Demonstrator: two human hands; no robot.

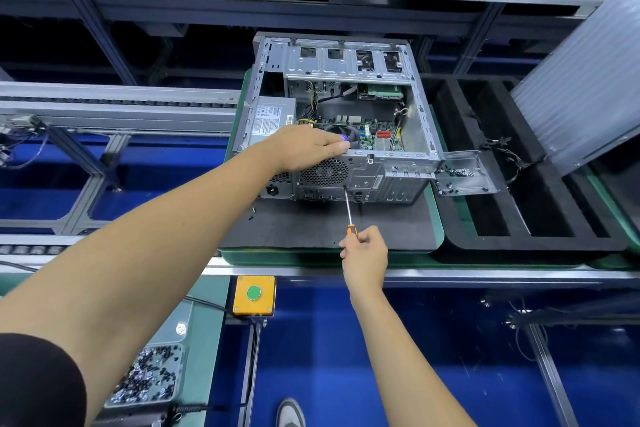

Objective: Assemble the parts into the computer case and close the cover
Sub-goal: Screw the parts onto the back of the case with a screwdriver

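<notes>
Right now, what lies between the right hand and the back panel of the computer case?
In the head view, only the screwdriver spans it: the right hand grips its orange handle, and its tip reaches the computer case rear panel, over black mat.

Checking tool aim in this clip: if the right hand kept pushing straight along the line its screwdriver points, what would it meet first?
The right hand holds a screwdriver whose tip already appears to touch the computer case rear panel, just below the round fan grille. That panel comes first, probably at a screw, though none is clearly visible.
</notes>
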